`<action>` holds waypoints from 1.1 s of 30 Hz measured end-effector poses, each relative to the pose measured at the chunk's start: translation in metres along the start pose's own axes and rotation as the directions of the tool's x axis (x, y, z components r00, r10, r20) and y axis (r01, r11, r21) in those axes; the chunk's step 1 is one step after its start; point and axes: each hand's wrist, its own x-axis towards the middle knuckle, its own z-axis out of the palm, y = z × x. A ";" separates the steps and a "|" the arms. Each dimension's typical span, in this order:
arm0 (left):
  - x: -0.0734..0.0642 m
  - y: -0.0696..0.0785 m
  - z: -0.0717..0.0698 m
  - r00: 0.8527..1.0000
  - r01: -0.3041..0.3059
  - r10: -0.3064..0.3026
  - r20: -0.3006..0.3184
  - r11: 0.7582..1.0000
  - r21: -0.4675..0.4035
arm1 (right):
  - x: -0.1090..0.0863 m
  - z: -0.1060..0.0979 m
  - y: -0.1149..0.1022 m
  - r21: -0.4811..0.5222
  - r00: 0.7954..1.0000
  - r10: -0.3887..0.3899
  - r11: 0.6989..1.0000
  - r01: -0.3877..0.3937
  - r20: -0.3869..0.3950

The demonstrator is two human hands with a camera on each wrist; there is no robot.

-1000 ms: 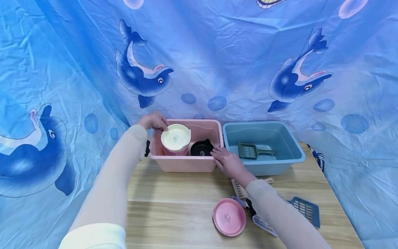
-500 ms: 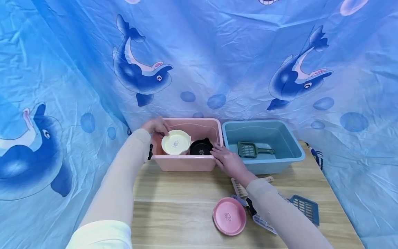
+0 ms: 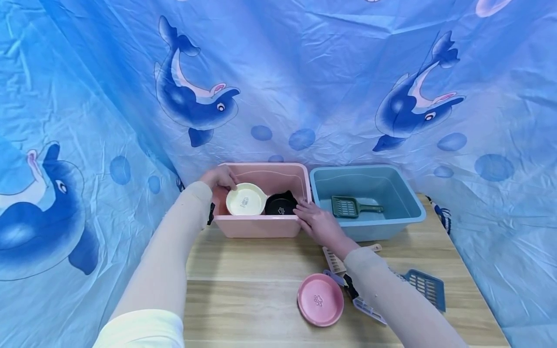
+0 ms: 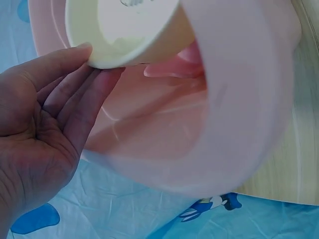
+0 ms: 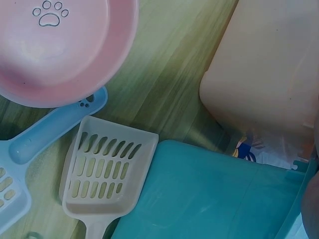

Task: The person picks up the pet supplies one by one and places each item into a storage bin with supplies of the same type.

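My left hand [image 3: 220, 177] pinches the rim of a cream cat-ear bowl [image 3: 245, 199] inside the pink bin [image 3: 261, 227], at its left end. In the left wrist view the thumb lies on the bowl's inner rim with the fingers beneath. A pink bowl [image 4: 182, 63] shows partly under the cream one. Beside it in the bin sits a black bowl [image 3: 280, 204] with a paw print and a pointed ear. My right hand [image 3: 319, 223] rests on the bin's front right rim, fingers extended; only a sliver of it shows in the right wrist view.
A blue bin [image 3: 387, 223] with a dark green litter scoop [image 3: 345, 208] stands at right. On the wooden table lie a pink paw-print bowl [image 3: 320, 299], a beige scoop [image 5: 107, 167], a light blue scoop [image 5: 47, 132] and a dark blue scoop [image 3: 428, 288]. A dolphin-print curtain [image 3: 270, 63] hangs behind.
My left hand has lowered the cream bowl deeper into the pink bin, over the pink bowl there. The right hand has stayed on the bin's rim.
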 end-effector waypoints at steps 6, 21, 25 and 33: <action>-0.003 0.001 -0.006 0.999 -0.018 0.022 -0.050 0.997 0.077 | 0.001 0.000 -0.002 -0.011 1.000 0.003 1.000 -0.003 -0.003; -0.057 0.034 -0.020 0.988 -0.146 0.149 -0.041 0.987 0.066 | 0.000 -0.001 -0.002 0.007 0.999 0.038 0.999 -0.038 0.024; -0.084 0.041 -0.019 0.952 -0.237 0.273 -0.138 0.943 0.236 | 0.000 -0.001 0.000 -0.004 0.999 0.026 1.000 -0.026 0.019; -0.132 0.009 0.015 0.822 -0.254 0.422 -0.382 0.872 0.417 | 0.001 -0.003 -0.003 -0.005 0.999 0.027 1.000 -0.027 0.039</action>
